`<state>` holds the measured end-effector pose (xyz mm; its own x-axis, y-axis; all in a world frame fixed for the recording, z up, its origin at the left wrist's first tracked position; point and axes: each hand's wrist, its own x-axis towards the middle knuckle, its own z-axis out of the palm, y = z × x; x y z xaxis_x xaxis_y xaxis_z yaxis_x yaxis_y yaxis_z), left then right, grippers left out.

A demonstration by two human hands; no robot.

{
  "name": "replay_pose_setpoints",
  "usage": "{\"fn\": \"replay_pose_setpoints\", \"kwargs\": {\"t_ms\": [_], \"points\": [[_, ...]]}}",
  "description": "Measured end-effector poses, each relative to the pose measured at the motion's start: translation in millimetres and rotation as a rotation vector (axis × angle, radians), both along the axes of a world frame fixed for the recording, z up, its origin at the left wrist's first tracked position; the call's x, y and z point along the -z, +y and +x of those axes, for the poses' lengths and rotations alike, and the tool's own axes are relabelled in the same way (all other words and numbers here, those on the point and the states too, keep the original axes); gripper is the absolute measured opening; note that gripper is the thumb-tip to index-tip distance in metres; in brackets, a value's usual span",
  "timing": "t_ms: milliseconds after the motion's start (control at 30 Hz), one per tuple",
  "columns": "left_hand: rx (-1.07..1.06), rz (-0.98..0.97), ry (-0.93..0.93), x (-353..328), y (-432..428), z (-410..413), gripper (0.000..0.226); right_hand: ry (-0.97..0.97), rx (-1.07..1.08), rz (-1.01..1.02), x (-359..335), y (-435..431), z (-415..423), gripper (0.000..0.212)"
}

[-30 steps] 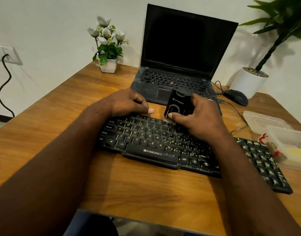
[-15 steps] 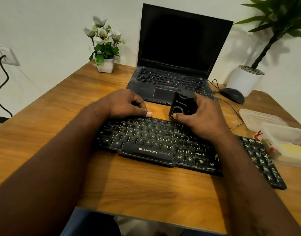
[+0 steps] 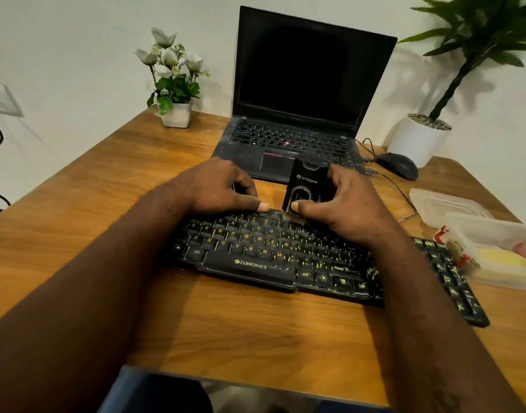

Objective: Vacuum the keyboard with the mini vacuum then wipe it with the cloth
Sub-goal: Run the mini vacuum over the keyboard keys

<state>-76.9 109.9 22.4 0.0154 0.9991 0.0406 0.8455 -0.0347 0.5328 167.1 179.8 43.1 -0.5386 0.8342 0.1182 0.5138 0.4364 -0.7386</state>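
Far to the left of the black keyboard with yellow lettering (image 3: 255,248), a white wall socket with a black cable (image 3: 5,99) sits on the wall. Behind the keyboard's left end stands a small white pot of white artificial flowers (image 3: 173,81).

The left hand (image 3: 223,186) rests at the keyboard's back edge, left of centre. Its thumb lies flat along the top row and its fingers are curled behind. Whether they actually clasp the edge is hidden.

Just right of it, the black box-shaped mini vacuum (image 3: 307,186) stands upright with its brush on the top key rows. The right hand (image 3: 348,210) is wrapped round it, thumb on the front face. An open black laptop (image 3: 300,84) sits behind the keyboard.

Right of that are a black mouse (image 3: 398,165) and a white pot with a green plant (image 3: 419,138). Clear plastic containers (image 3: 494,242) lie just beside the keyboard's right end. I cannot pick out the cloth for certain.

Pale specks cover the keyboard's right half, so vacuuming looks partly done. Several things could go wrong:
- Pressing too hard could catch the bristles under a keycap.
- A loose brace could let the keyboard skid on the wooden table (image 3: 255,332).
- A sweep to the right could knock the containers.
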Motion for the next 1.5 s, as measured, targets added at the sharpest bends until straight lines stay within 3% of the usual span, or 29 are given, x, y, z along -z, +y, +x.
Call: {"fn": "replay_pose_setpoints", "kwargs": {"t_ms": [167, 267, 333, 500, 600, 667, 800, 867, 1000, 1200, 1367, 1500], "points": [[0.0, 0.007, -0.017, 3, 1, -1, 0.039, -0.099, 0.137, 0.179, -1, 5, 6, 0.067], [0.0, 0.01, -0.018, 3, 1, -2, 0.039, 0.03, 0.05, 0.029, -2, 4, 10, 0.059], [-0.001, 0.008, -0.017, 3, 1, -2, 0.041, 0.013, -0.023, -0.024, -3, -1, 5, 0.059], [0.013, -0.01, -0.006, 2, 2, -1, 0.055, -0.07, 0.109, 0.19, 3, 0, -1, 0.066], [0.014, -0.007, -0.005, 3, 3, -2, 0.054, 0.053, 0.045, 0.061, -1, 2, 5, 0.057], [0.012, -0.002, 0.0, 4, 4, -3, 0.053, 0.036, -0.039, -0.03, -3, -2, 2, 0.057], [0.008, 0.01, 0.004, 5, 4, -1, 0.045, -0.091, 0.066, 0.162, 1, 0, -5, 0.069], [0.002, 0.014, -0.011, 5, 3, 0, 0.044, -0.06, 0.092, 0.203, 0, -1, -3, 0.07], [0.001, 0.024, -0.003, 5, 3, -1, 0.04, 0.053, -0.049, 0.015, -2, -6, -1, 0.058], [0.005, 0.019, -0.007, 6, 5, -2, 0.04, -0.026, 0.01, 0.18, 1, -5, -7, 0.069], [0.004, 0.022, -0.013, 8, 7, -4, 0.046, 0.012, -0.158, 0.01, -2, -8, -3, 0.055], [0.013, 0.023, -0.008, 8, 7, -3, 0.041, -0.056, -0.053, 0.212, 1, -7, -9, 0.065]]}}
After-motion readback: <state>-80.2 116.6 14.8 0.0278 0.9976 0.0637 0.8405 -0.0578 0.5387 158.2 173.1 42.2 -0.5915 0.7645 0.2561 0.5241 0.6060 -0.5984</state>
